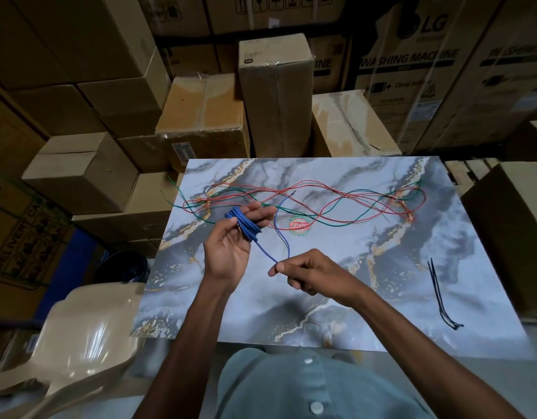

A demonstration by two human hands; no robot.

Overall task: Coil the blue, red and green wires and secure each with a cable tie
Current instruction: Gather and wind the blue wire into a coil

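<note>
The blue wire (246, 226) is wound in several turns around the fingers of my left hand (231, 246), held above the marbled board (382, 282). From the coil a loose blue length runs down to my right hand (306, 275), which pinches it between thumb and forefinger; the free tail rises from there toward the board's middle. The red wire (336, 195) and the green wire (345, 220) lie tangled in long loops across the far half of the board. Black cable ties (441, 293) lie together near the board's right edge.
Cardboard boxes (276, 95) are stacked behind and on both sides of the board. A beige plastic chair (85, 328) stands at the lower left. A round red and green sticker (299, 225) sits on the board under the wires.
</note>
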